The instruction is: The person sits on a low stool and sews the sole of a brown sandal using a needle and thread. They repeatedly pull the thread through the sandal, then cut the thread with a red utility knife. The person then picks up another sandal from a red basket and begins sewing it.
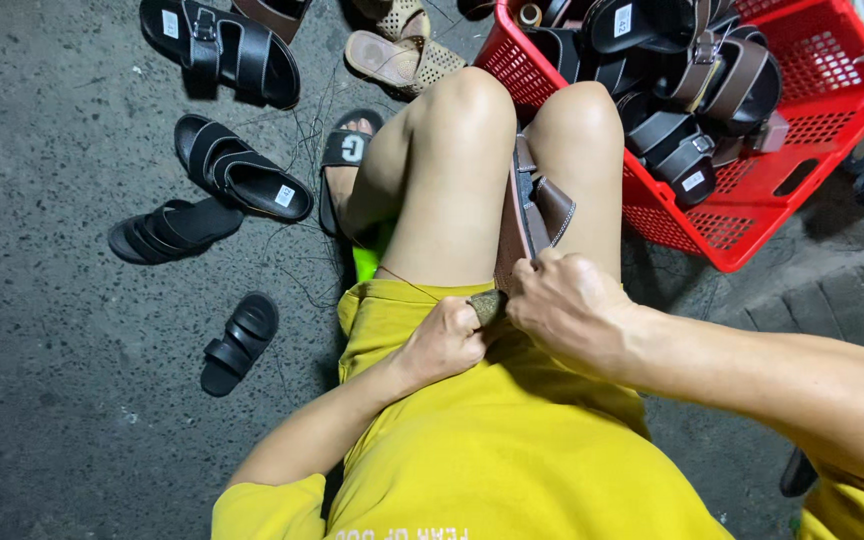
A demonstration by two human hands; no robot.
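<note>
A brown strapped sandal [530,208] lies on edge between my knees, its heel end toward my lap. My left hand [442,345] is closed around the near end of it, low against my yellow shirt. My right hand [570,305] grips the same end from the right, fingers curled over the sole's edge. The part under my fingers is hidden.
A red plastic basket [832,110] full of dark and brown sandals stands at the right. Black sandals [242,170] lie scattered on the dark concrete floor at the left, beige ones [397,55] at the top. My foot wears a black slide [344,160].
</note>
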